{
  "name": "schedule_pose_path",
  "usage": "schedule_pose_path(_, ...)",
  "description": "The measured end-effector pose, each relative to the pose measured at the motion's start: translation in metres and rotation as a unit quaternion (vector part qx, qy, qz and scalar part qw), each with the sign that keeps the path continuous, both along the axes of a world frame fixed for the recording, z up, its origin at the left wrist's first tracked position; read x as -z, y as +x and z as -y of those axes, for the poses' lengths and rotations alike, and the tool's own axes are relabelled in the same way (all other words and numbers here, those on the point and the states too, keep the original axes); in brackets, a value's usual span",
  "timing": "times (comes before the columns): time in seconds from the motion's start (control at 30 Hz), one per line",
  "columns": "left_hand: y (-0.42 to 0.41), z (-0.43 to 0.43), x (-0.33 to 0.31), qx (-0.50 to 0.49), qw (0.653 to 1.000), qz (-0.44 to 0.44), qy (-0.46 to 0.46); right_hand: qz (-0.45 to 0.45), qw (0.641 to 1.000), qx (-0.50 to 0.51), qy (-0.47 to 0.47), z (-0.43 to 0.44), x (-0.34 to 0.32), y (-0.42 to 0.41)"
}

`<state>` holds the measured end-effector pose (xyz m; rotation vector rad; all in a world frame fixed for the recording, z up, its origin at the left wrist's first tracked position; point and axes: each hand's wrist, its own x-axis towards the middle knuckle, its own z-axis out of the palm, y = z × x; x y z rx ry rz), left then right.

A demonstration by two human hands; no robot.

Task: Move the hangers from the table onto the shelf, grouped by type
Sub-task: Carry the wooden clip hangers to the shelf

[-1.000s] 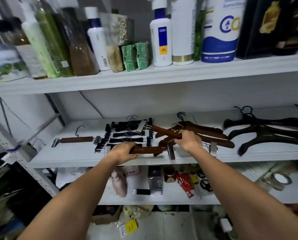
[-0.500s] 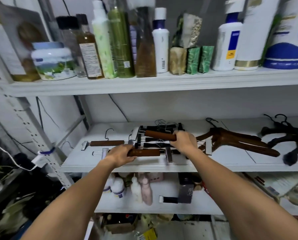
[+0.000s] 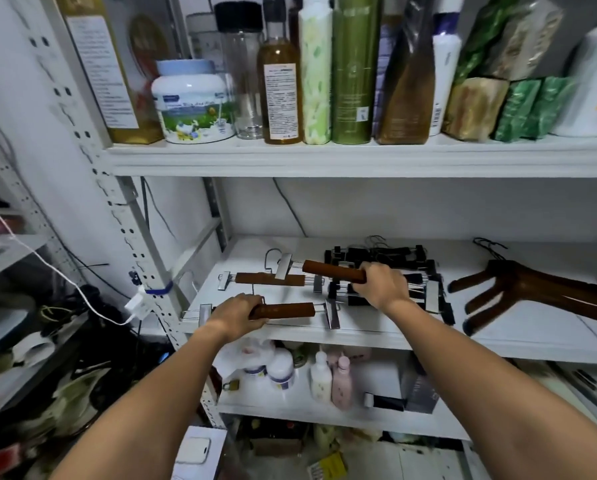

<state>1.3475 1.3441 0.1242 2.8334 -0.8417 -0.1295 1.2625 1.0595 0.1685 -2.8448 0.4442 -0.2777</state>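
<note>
Our left hand [image 3: 235, 312] curls round the near hanger [image 3: 286, 310], our right hand [image 3: 382, 289] round the far hanger [image 3: 331, 271], at its 1 o'clock

1 head cam, facing fwd/down, close to shelf [image 3: 359, 332].

Place: household storeroom
Landmark: white slotted shelving rack [image 3: 325, 161]
On the rack: crowded toiletry bottles [image 3: 352, 71]
Left of the rack: tangled cables [image 3: 92, 303], piled clutter
</note>
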Motion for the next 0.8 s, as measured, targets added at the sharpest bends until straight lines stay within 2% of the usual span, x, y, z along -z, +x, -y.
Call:
schedule_pose_path(0.17,0.033,-0.015,0.006,0.017,0.999,-0.019,-0.022,-0.001,1.000,0.006,0.014,-0.004,0.000,0.037)
schedule_pose_path(0.5,0.108,-0.016,0.018,-0.001,0.999,-0.047,0.000,-0.021,0.999,-0.004,0.033,-0.013,0.009,0.128)
schedule_pose_path(0.8,0.148,-0.002,0.055,0.011,0.994,-0.111,-0.001,-0.055,0.998,0.020,0.019,-0.017,0.027,0.154)
